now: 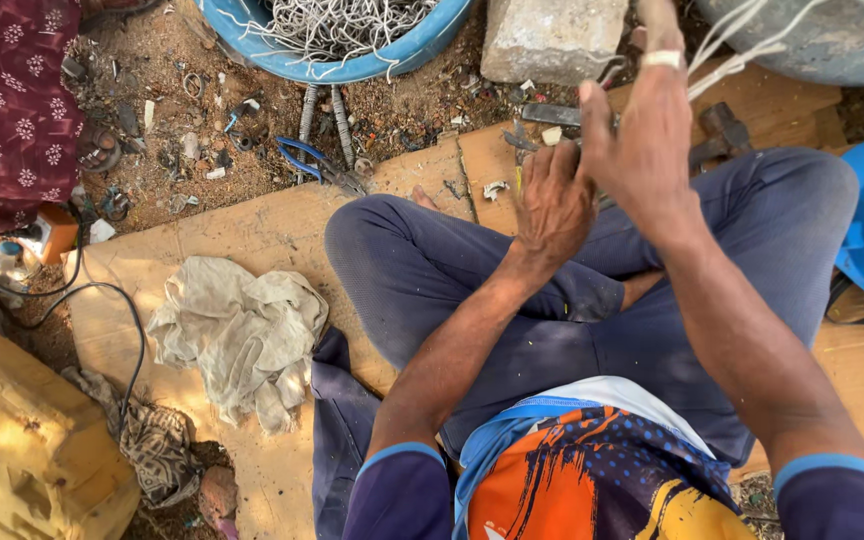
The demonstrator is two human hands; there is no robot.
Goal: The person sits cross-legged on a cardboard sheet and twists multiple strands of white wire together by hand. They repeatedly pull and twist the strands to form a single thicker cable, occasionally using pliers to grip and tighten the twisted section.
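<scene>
Right hand (644,140) raised, white wires (727,45) gripped, left hand (552,205) spread downward behind it, grip unclear, pliers (317,165), blue basin (337,55), stone block (550,38) nearby

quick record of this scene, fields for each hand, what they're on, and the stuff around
setting: person sits cross-legged on cardboard over dirt ground
left hand: lowered past the knee, fingers down by a metal tool; grip cannot be told
right hand: raised, pulling white wires
basin: blue basin full of white wire, top centre
pliers: blue-handled pliers on the dirt
cloth: crumpled pale cloth on the cardboard
block: stone block at the top
cable: black cable at the left
</scene>
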